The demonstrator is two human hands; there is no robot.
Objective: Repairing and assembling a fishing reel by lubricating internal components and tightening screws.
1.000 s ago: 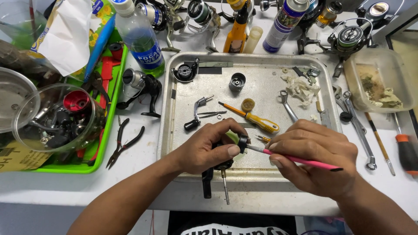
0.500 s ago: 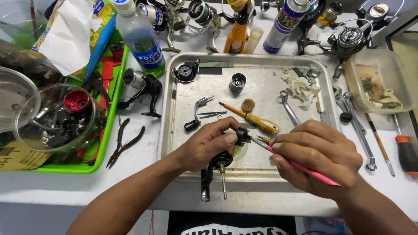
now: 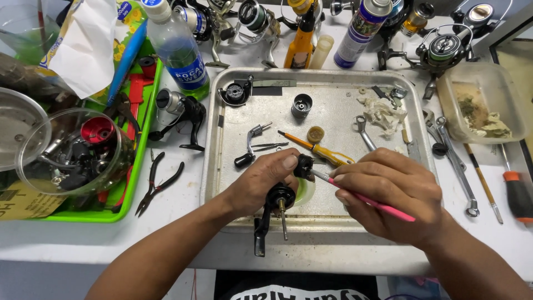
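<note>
Hands crowd tray front edge, holding reel body, brush

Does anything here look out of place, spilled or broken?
Nothing looks broken or spilled. One oddity: the black reel body held by the left hand hangs over the front rim of the metal tray, handle pointing off the edge.

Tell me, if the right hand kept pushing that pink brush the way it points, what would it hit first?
Probably the small black reel part pinched in the left hand; the pink brush in the right hand already points at it.
</note>
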